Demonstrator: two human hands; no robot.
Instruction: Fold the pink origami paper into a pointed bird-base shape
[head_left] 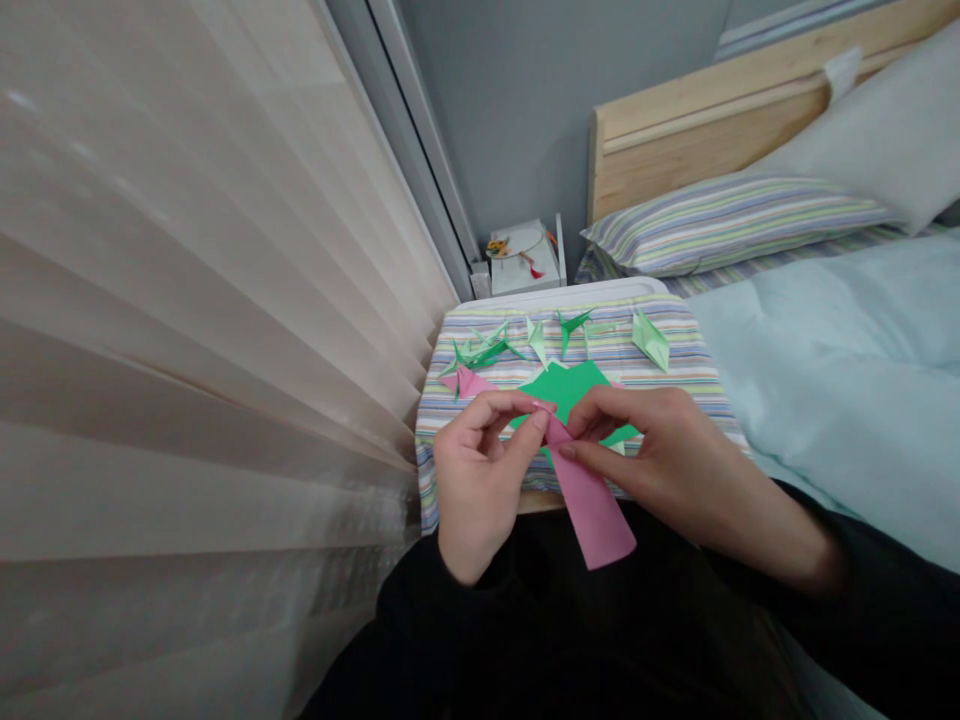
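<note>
My left hand (480,480) and my right hand (660,450) both pinch a long strip of pink paper (592,510) between thumb and fingers. The strip hangs down toward my lap at one end, and its other end pokes out past my left hand at the upper left. Behind my fingers lies a sheet of green paper (566,390), partly hidden by my hands. Several small folded green paper pieces, among them one at the right (649,340) and a cluster at the left (480,350), rest on a striped cloth (667,365).
The striped cloth covers a low board with a white rim (562,295). A pale pleated curtain (210,300) fills the left side. A light blue duvet (840,340) and striped pillow (735,225) lie on a wooden-headed bed at the right. A white box (525,260) stands behind.
</note>
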